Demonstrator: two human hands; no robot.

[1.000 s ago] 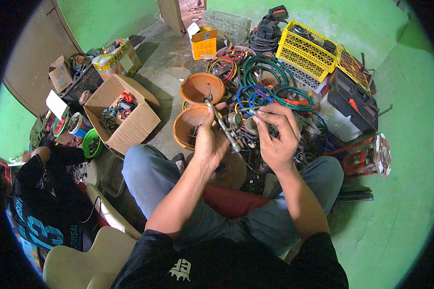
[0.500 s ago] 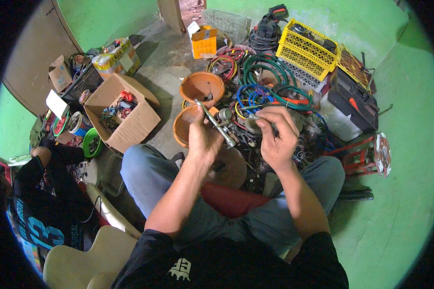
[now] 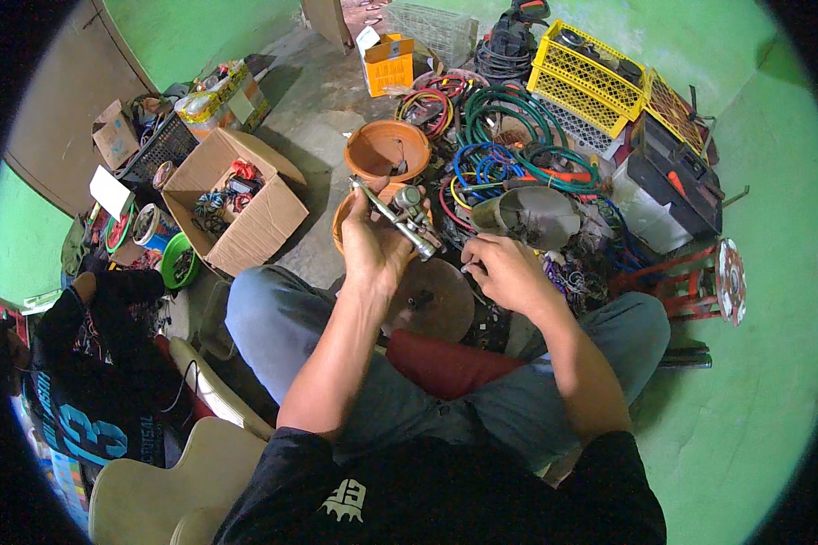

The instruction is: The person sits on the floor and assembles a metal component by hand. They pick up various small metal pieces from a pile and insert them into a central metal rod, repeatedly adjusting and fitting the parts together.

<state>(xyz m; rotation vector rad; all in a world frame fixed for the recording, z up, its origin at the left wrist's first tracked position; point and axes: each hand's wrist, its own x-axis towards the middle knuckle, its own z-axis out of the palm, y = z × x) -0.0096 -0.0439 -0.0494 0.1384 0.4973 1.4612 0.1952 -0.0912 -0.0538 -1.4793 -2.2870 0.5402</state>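
My left hand [image 3: 373, 250] is closed round a silver metal tool [image 3: 393, 216] with a long slim barrel and a round grey fitting [image 3: 409, 197] on its side. The barrel slants from upper left down to the right, above the palm. Close by on the right, my right hand [image 3: 507, 274] has thumb and fingers pinched together at the tool's lower end, a little apart from it. Something small and pale sits at those fingertips, too small to name. Below the hands lies a round brown disc [image 3: 430, 304], partly covered by my left wrist.
Two orange bowls [image 3: 386, 150] stand beyond my hands, beside a grey metal pot [image 3: 527, 216] and coiled hoses [image 3: 509, 118]. A cardboard box [image 3: 245, 227] is on the left, a red stool [image 3: 723, 282] on the right. Another person [image 3: 91, 381] sits at the far left.
My right hand has come down and nearer the tool's lower end, from beside the pot. My left hand has turned the tool slightly, so its round fitting shows more plainly.
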